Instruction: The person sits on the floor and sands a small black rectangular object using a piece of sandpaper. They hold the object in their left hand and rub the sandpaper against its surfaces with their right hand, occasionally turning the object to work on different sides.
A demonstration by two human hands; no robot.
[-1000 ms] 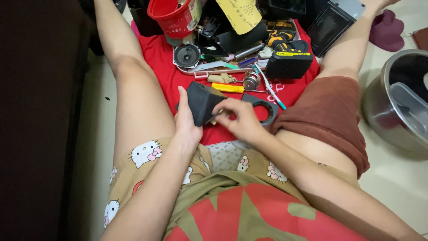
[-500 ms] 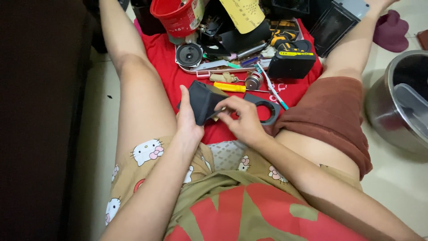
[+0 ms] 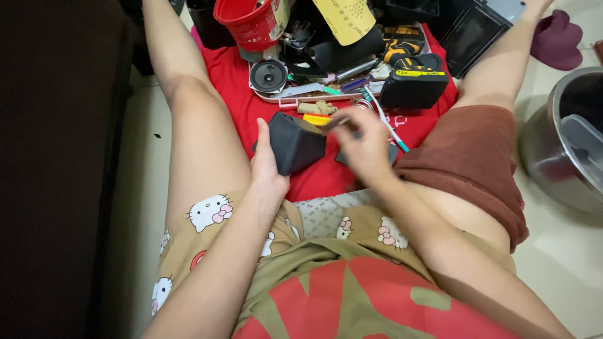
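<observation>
Black box on red cloth; tan shorts (cartoon-cat print).

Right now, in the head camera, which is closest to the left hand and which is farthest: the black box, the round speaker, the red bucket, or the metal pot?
1. Black box: held in the left hand.
2. Round speaker: just beyond, on the red cloth.
3. Red bucket: farther up, at the top edge.
4. Metal pot: far off at the right edge.
</observation>
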